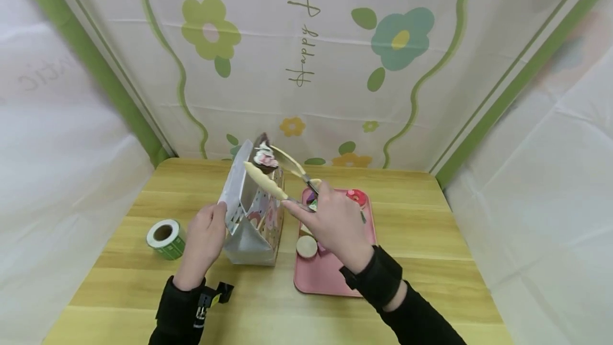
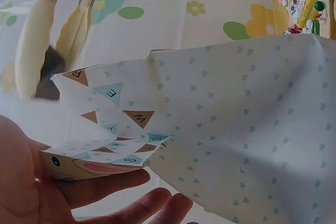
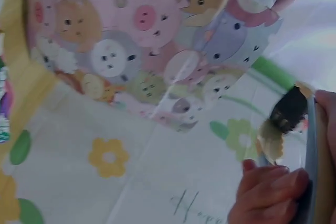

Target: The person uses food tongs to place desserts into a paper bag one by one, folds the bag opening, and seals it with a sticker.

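Observation:
My left hand (image 1: 203,236) pinches the top edge of a paper bag (image 1: 254,249), thumb and fingers either side of its folded rim in the left wrist view. The bag (image 3: 147,30) has animal faces printed outside and is pale with small hearts (image 2: 236,114) inside. My right hand (image 1: 337,222) grips a pair of tongs (image 1: 268,181) with cream-coloured, scalloped ends. Between those ends is a dark brown toy cake piece (image 1: 265,157) topped with white and pink cream. The cake piece is at the bag's open top; the bag's inner bottom is hidden.
A pink tray (image 1: 325,279) lies right of the bag, holding a red doughnut (image 1: 356,197), a pale round piece (image 1: 306,247) and other toy sweets partly hidden by my right hand. Left of the bag stands a green-and-white label roll (image 1: 167,239). A flowered cloth (image 1: 258,79) hangs behind the wooden table.

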Available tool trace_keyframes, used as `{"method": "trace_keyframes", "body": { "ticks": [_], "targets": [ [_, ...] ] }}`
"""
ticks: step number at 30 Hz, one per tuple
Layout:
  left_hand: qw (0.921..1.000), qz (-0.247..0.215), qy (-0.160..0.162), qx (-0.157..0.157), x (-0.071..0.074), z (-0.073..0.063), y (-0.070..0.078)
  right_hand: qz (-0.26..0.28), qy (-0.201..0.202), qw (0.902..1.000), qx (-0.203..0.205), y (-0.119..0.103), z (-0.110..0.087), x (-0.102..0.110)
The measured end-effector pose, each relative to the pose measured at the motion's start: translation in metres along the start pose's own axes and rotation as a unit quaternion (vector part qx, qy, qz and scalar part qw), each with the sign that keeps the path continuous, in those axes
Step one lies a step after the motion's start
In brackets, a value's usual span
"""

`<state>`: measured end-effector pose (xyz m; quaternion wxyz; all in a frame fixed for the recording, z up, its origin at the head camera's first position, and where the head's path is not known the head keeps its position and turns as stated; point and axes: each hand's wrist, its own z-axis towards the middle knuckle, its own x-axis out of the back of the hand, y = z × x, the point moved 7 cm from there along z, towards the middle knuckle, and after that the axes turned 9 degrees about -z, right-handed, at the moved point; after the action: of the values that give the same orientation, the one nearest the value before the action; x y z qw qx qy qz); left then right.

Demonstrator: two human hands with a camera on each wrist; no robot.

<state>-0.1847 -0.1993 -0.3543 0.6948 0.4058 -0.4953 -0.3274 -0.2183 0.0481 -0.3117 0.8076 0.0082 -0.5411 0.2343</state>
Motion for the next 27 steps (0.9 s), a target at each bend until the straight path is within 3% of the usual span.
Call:
{"method": "trace_keyframes", "body": {
  "ticks": [6,13,18,27],
  "targets": [
    [1.0000,-0.001,-0.002,-0.005,0.001,0.004,0.002,-0.098,-0.020,0.9927,0.067,-0.030,0.027,0.005],
    [0.9999,0.002,0.009,0.004,0.004,0.005,0.001,-0.218,0.027,0.9646,0.146,-0.052,0.038,0.019],
    [0.9998,0.007,0.016,-0.002,0.005,0.003,0.003,-0.247,0.050,0.9500,0.185,-0.068,0.040,0.034],
    [0.9993,0.022,0.027,-0.014,0.010,0.001,0.006,-0.270,-0.004,0.9452,0.184,-0.072,0.045,0.034]
  ]
}}
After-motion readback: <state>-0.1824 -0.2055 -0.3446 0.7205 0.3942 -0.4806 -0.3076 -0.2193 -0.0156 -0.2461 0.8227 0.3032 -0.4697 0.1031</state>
